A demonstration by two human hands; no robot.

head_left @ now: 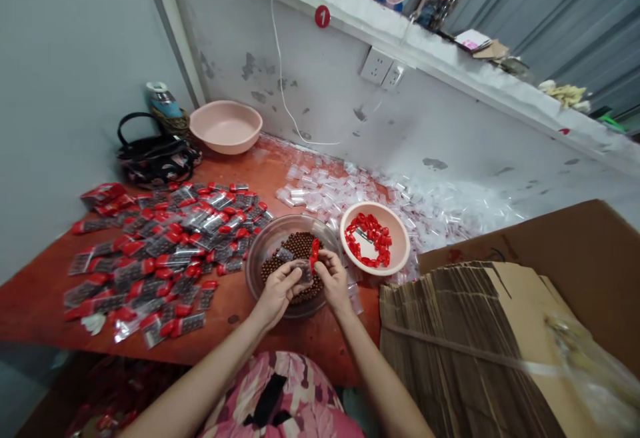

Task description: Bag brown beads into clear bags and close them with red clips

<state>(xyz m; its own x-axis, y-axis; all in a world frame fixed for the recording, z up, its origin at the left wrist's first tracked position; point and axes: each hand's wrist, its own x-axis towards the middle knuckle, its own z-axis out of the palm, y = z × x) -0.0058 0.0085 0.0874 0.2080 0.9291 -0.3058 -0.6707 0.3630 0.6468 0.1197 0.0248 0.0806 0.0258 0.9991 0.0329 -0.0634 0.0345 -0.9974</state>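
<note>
Pink floral clothing (pixel 280 395) lies nearest, just below the left hand (pixel 275 295) and right hand (pixel 334 281), which are held together over a glass bowl (pixel 255 271) of brown beads (pixel 295 251). The left hand grips a small clear packet (pixel 304 271), and the right pinches a red piece (pixel 315 255) at its top. A pink bowl (pixel 401 241) of red caps (pixel 370 241) sits at 2 o'clock; filled packets (pixel 165 251) spread across the table (pixel 225 331) at 9 o'clock.

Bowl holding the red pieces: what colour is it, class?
Pale pink bowl, best in the head view.
</note>
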